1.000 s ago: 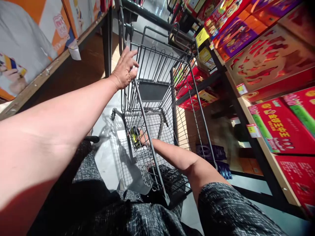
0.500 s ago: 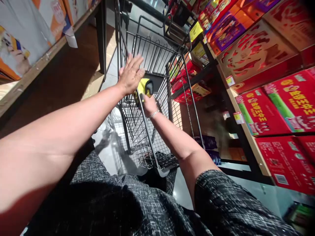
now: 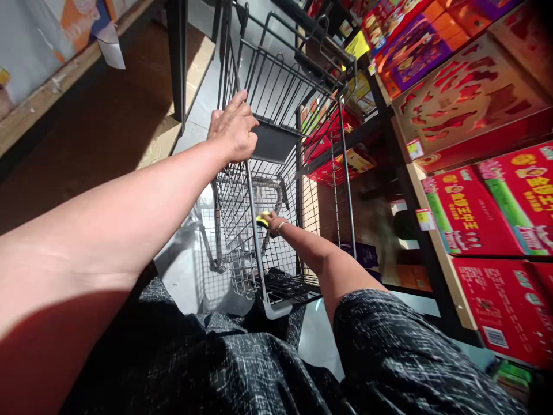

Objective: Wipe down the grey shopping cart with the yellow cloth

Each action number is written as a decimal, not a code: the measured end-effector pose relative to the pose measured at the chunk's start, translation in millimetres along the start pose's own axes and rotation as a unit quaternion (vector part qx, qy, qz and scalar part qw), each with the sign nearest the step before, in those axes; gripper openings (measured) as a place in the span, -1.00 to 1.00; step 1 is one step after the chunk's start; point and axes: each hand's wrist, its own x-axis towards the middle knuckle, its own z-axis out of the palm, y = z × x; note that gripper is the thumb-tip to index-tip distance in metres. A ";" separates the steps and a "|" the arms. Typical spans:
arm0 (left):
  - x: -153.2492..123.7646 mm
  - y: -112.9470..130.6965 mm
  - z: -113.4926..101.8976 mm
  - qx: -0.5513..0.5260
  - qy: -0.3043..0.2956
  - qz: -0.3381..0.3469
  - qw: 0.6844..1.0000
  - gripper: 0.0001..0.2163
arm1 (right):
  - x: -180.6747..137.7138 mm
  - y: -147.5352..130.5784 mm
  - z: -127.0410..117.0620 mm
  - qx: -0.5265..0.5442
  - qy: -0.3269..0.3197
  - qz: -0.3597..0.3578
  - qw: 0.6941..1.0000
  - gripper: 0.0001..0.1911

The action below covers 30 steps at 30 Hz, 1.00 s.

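Observation:
My left hand [image 3: 235, 128] lies over the side rail of a black wire shopping cart [image 3: 256, 230]. Its fingers are curled over the rail, the index finger straighter than the others. Down inside the basket, my right hand [image 3: 273, 222] is closed on a folded yellow-and-dark cloth [image 3: 262, 219]. Only a small yellow part of the cloth shows beside the fingers, near the wire mesh. A bracelet circles the right wrist.
Shelves on the right carry red boxes [image 3: 479, 207] and purple-orange packs [image 3: 417, 49]. A wooden shelf [image 3: 78, 66] runs along the left. The cart's black child-seat flap [image 3: 276, 143] hangs across the basket, and dark mesh [image 3: 280, 282] lies at the near end.
My right hand has carried the cloth from beside the rail down into the basket. My left hand's outstretched fingers have curled over the rail. The view has shifted slightly.

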 end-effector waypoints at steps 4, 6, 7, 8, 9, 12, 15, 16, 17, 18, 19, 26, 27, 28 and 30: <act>15.5 -5.2 3.2 0.011 0.037 0.028 0.999 -0.51 | -7.2 42.1 -27.5 -0.080 0.058 0.110 0.989 -0.35; 21.5 -1.5 0.8 0.028 0.043 0.025 0.998 -0.56 | -14.2 55.4 -44.3 -0.102 0.089 0.142 0.981 -0.37; 24.0 1.8 -1.4 0.041 0.037 0.017 0.998 -0.57 | -17.3 61.0 -53.8 -0.112 0.108 0.157 0.975 -0.37; 26.2 5.8 -4.1 0.057 0.026 0.007 0.998 -0.57 | -20.1 66.6 -63.8 -0.121 0.132 0.174 0.968 -0.36; 28.2 9.9 -6.9 0.074 0.011 -0.002 0.997 -0.56 | -22.4 72.4 -73.9 -0.130 0.158 0.193 0.960 -0.35; 33.4 19.9 -14.2 0.123 -0.040 -0.021 0.991 -0.53 | -26.6 90.6 -98.7 -0.152 0.223 0.232 0.935 -0.35; 38.7 22.1 -16.3 0.149 -0.069 -0.034 0.986 -0.59 | -26.6 103.1 -109.4 -0.165 0.235 0.218 0.933 -0.37; 40.8 21.0 -15.8 0.154 -0.077 -0.045 0.984 -0.63 | -25.6 105.1 -110.4 -0.166 0.238 0.217 0.932 -0.38; 42.9 19.2 -14.9 0.155 -0.083 -0.052 0.983 -0.68 | -24.1 106.1 -110.7 -0.166 0.242 0.220 0.930 -0.38; 45.1 16.8 -13.8 0.151 -0.087 -0.058 0.983 -0.71 | -22.2 106.6 -110.8 -0.165 0.247 0.225 0.928 -0.39; 47.2 14.2 -12.7 0.143 -0.089 -0.064 0.984 -0.72 | -20.0 106.7 -110.7 -0.164 0.253 0.229 0.925 -0.39; 49.3 13.2 -18.6 0.105 -0.094 -0.080 0.987 -0.65 | -3.0 100.9 -89.1 -0.238 0.224 0.150 0.933 -0.39; 48.2 16.0 -20.8 0.105 -0.094 -0.084 0.986 -0.65 | -0.8 96.6 -81.2 -0.248 0.207 0.134 0.937 -0.40; 47.0 18.9 -22.8 0.107 -0.091 -0.091 0.986 -0.66 | 1.2 90.9 -72.6 -0.251 0.188 0.122 0.942 -0.41; 45.4 23.6 -25.4 0.111 -0.083 -0.103 0.985 -0.67 | 4.2 75.4 -55.1 -0.221 0.142 0.107 0.959 -0.45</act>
